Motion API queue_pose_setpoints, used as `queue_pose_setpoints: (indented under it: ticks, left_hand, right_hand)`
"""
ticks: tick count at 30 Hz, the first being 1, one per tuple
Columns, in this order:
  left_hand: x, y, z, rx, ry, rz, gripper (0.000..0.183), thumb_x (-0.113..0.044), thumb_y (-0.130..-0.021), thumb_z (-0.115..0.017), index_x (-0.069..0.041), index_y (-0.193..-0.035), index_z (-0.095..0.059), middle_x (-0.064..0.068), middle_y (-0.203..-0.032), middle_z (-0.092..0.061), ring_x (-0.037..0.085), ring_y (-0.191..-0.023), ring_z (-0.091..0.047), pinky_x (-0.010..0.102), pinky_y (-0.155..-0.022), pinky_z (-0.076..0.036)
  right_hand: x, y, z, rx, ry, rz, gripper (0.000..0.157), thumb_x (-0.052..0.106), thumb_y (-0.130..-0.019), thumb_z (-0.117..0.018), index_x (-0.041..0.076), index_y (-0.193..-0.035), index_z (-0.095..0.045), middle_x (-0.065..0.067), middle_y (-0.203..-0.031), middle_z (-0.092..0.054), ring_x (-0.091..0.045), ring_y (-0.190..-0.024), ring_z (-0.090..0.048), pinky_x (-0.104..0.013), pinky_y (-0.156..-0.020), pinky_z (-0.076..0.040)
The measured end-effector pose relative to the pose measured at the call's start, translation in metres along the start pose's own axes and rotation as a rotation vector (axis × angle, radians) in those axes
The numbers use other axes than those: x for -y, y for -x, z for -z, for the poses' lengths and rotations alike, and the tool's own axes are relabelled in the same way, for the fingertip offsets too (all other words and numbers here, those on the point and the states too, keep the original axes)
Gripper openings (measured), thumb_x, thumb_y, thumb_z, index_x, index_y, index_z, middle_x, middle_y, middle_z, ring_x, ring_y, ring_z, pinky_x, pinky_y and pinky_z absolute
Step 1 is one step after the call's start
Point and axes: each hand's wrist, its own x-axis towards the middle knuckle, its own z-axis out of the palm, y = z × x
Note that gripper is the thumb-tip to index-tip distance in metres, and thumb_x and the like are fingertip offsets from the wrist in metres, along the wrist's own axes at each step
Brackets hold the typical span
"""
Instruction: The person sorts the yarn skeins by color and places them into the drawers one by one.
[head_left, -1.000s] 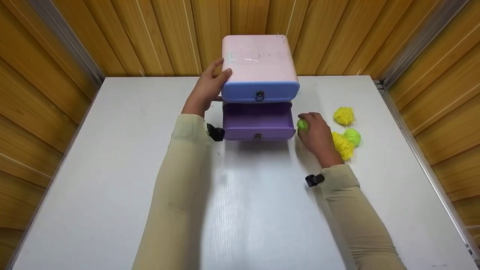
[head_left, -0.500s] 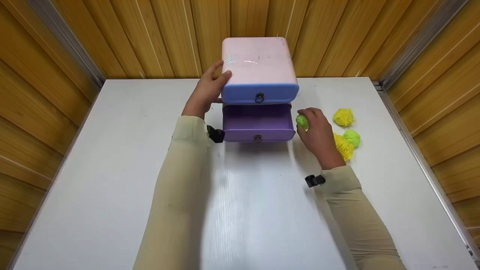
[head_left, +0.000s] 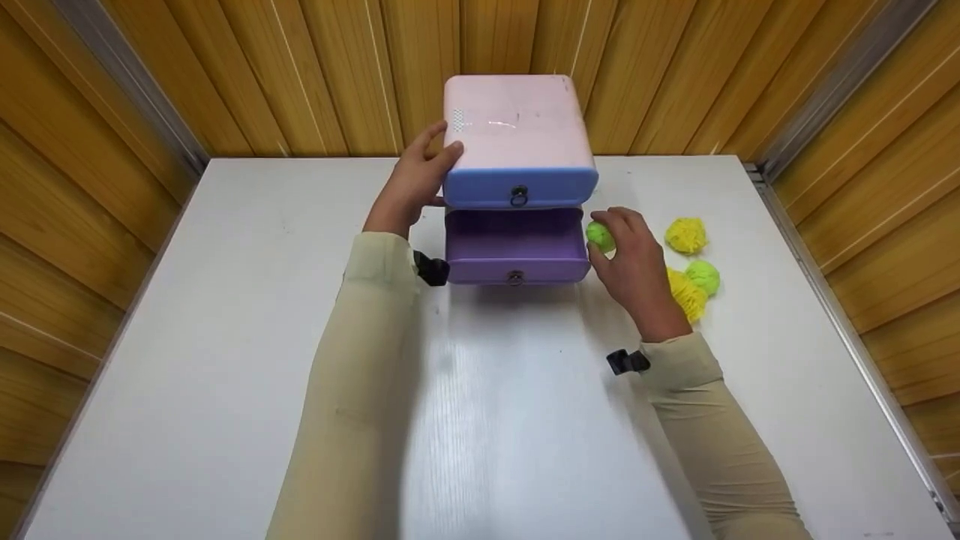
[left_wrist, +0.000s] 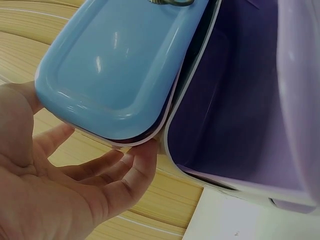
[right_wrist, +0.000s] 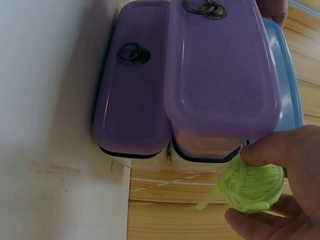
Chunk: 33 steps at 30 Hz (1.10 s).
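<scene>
A small drawer cabinet (head_left: 517, 124) with a pink top stands at the back of the table. Its blue top drawer (head_left: 480, 187) is shut, and the purple middle drawer (head_left: 480, 271) is pulled out and looks bare inside. My left hand (head_left: 412, 176) grips the cabinet's left side, thumb on the top edge and fingers bent against the side. Beside the drawer's right wall, my right hand (head_left: 634, 262) pinches a light green yarn ball (right_wrist: 252, 185) between thumb and fingers. A loose strand sticks out from it.
A lower purple drawer (right_wrist: 132, 100) is shut, seen in the right wrist view. Right of my right hand lie two yellow yarn balls, one farther back (head_left: 686, 235), and another green yarn ball (head_left: 703, 278). Wood-patterned walls (head_left: 315, 75) enclose the table's back and sides.
My right hand has lifted the green yarn ball a little and moved it left, closer to the pulled-out drawer. My left hand stays on the cabinet.
</scene>
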Motion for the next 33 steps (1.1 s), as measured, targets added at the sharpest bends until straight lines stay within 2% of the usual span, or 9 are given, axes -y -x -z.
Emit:
queue_pose_setpoints:
  ticks: [12, 19, 33]
  left_hand:
    - [0.002, 0.001, 0.000, -0.001, -0.004, -0.005, 0.064, -0.047, -0.093, -0.059, -0.045, -0.149, -0.028, 0.008, -0.149, -0.042, 0.025, -0.118, -0.059, 0.048, -0.088, -0.055]
    - [0.003, 0.000, 0.000, 0.003, 0.023, -0.005, 0.063, -0.045, -0.094, -0.058, -0.044, -0.149, -0.028, 0.010, -0.149, -0.042, 0.026, -0.117, -0.060, 0.049, -0.088, -0.054]
    - [0.001, 0.000, 0.001, 0.009, 0.026, 0.009, 0.063, -0.047, -0.094, -0.058, -0.046, -0.149, -0.028, 0.008, -0.152, -0.038, 0.025, -0.120, -0.058, 0.049, -0.091, -0.053]
  right_hand:
    - [0.009, 0.002, 0.003, -0.029, -0.011, 0.020, 0.040, 0.015, -0.088, -0.071, 0.008, -0.126, -0.059, -0.018, -0.132, -0.053, -0.034, -0.122, -0.054, -0.048, -0.102, -0.046]
    - [0.013, 0.002, 0.004, -0.015, -0.033, 0.006, 0.041, 0.017, -0.089, -0.070, 0.008, -0.127, -0.059, -0.017, -0.133, -0.052, -0.034, -0.123, -0.054, -0.048, -0.103, -0.044]
    - [0.021, 0.000, 0.001, -0.006, -0.070, 0.034, 0.044, 0.017, -0.089, -0.071, 0.007, -0.129, -0.057, -0.015, -0.135, -0.054, -0.031, -0.126, -0.053, -0.046, -0.106, -0.042]
